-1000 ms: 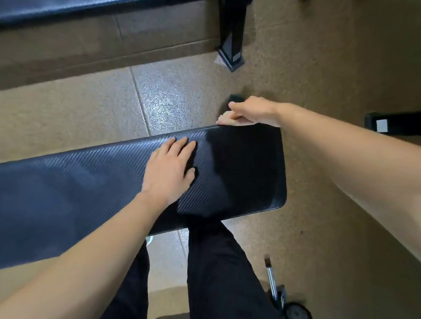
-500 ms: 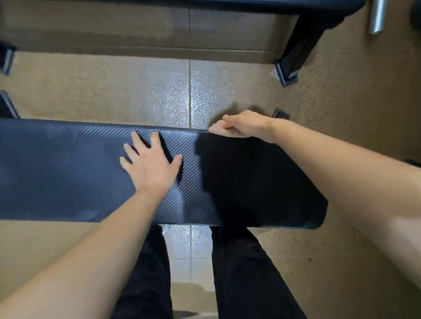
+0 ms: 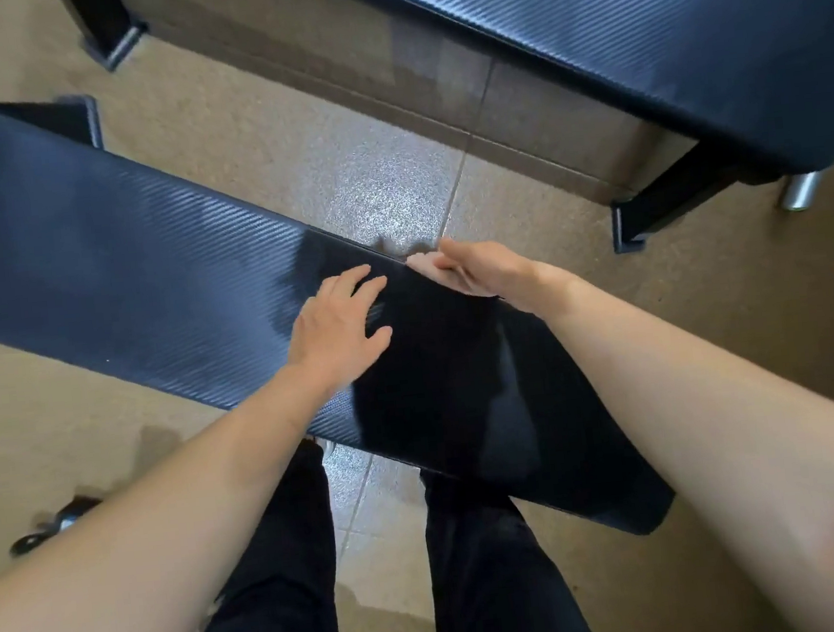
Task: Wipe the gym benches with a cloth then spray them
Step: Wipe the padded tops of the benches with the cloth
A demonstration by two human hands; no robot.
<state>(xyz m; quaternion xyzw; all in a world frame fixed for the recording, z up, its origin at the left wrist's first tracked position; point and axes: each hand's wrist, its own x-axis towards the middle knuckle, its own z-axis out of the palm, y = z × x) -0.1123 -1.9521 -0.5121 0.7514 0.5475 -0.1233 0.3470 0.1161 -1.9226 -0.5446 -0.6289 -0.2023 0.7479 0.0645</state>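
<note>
Far left, on the floor: a small dark wheeled part (image 3: 58,523), blurred, I cannot say what it belongs to.
Near bench (image 3: 93,255): a long black pad with a woven pattern, running slantwise from the upper left down to the lower right, right in front of the person's legs.
Pad surface: the left stretch looks dull and greyish, while the part under the arms is darker, mostly from shadow as far as I can judge.
Left hand (image 3: 339,323): laid flat on top of the near bench, fingers spread and straight, holding nothing.
Right hand (image 3: 477,271): set at the far edge of the same pad, just beside the left hand; whether its fingers hook over the edge I cannot tell.
Far bench (image 3: 633,40): a second black pad across the upper right, well apart from both hands, with a metal bar end (image 3: 800,189) below its corner.
Cloth: not in view, and neither hand plainly carries one.
Spray bottle: not in view either.
Progress: I see no sure sign of wiping or wet spray on either pad, so my guess is that both steps are ahead, or that the hands are only steadying or shifting the near bench.
</note>
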